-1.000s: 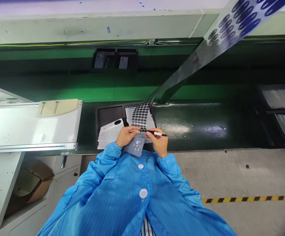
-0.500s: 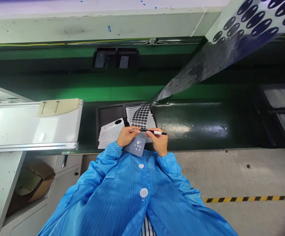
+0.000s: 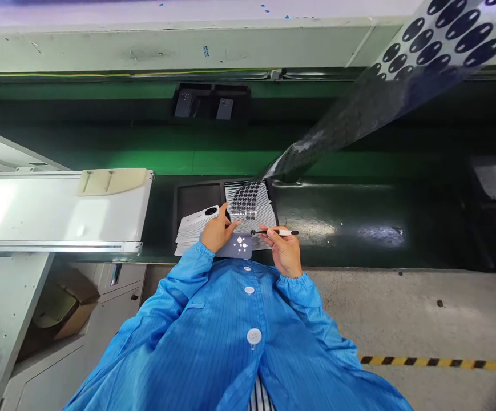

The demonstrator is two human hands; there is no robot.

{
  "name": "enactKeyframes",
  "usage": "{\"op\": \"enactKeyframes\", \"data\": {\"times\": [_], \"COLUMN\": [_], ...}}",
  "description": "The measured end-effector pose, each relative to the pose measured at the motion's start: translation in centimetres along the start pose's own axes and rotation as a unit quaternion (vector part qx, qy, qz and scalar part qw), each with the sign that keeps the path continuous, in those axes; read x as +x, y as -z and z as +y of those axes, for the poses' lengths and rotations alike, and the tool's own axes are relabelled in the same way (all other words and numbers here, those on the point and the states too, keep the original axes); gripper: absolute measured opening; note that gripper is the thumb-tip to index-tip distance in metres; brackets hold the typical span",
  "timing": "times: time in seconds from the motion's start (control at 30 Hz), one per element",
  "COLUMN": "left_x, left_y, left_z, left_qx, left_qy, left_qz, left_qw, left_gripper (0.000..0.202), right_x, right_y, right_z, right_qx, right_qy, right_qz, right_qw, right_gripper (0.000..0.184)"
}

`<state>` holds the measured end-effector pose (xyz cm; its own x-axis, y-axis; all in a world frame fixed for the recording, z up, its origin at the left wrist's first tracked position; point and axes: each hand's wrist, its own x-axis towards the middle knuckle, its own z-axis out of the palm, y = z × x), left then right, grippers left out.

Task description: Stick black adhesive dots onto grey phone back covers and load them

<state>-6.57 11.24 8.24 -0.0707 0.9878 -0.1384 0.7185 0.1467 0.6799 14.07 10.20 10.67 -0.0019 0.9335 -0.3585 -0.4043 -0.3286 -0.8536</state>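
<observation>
My left hand [image 3: 217, 229] grips a grey-blue flat part [image 3: 238, 246] with small round holes, held just above my blue coat. My right hand [image 3: 285, 251] pinches a thin pen-like tool [image 3: 275, 232] with a black tip and white end; its tip sits just above the part. Behind both hands lies a sheet of dark round stickers [image 3: 248, 201] on a stack of white liners. A stack of white parts [image 3: 195, 226] with a dark camera ring on top stands left of the hands.
A dark tray [image 3: 196, 197] holds the stacks on the green conveyor belt [image 3: 350, 220]. A long sticker strip [image 3: 384, 74] rises to the upper right. A white machine top [image 3: 55, 211] stands left. Two grey parts [image 3: 207, 105] lie on the far belt. Concrete floor with hazard tape [image 3: 436, 362] lies right.
My hands have drawn slightly apart: the left turned the grey-blue part flatter and the right pulled the tool a little to the right. The view shifted slightly.
</observation>
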Motion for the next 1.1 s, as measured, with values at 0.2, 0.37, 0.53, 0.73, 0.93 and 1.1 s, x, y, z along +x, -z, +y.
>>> {"op": "enactKeyframes", "data": {"times": [0.2, 0.37, 0.53, 0.73, 0.93, 1.1], "left_x": [-0.2, -0.6, -1.4, -2.2, -2.2, -2.1], "left_y": [1.0, 2.7, 4.1, 4.8, 5.0, 4.9], "left_z": [-0.5, 0.4, 0.5, -0.4, 0.6, 1.1], "left_qx": [0.071, 0.077, 0.014, -0.100, -0.075, -0.056], "left_qy": [0.017, -0.022, -0.057, -0.052, -0.051, -0.062], "left_qz": [0.048, -0.008, -0.105, -0.263, -0.248, -0.246], "left_qw": [0.996, 0.997, 0.993, 0.958, 0.965, 0.966], "left_gripper": [0.047, 0.028, 0.030, 0.032, 0.032, 0.034], "right_x": [-0.9, -0.9, -0.8, -1.1, -1.2, -1.3], "right_y": [-1.0, -2.0, -2.2, -1.8, -1.0, -0.9], "right_z": [1.3, 1.8, 1.5, 0.8, 1.3, 1.6], "right_qx": [-0.039, -0.053, -0.069, -0.083, -0.161, -0.172], "right_qy": [-0.063, -0.096, -0.104, -0.092, -0.061, -0.063], "right_qz": [-0.013, -0.027, -0.017, -0.018, -0.026, -0.024], "right_qw": [0.997, 0.994, 0.992, 0.992, 0.985, 0.983], "right_gripper": [0.034, 0.040, 0.042, 0.041, 0.040, 0.041]}}
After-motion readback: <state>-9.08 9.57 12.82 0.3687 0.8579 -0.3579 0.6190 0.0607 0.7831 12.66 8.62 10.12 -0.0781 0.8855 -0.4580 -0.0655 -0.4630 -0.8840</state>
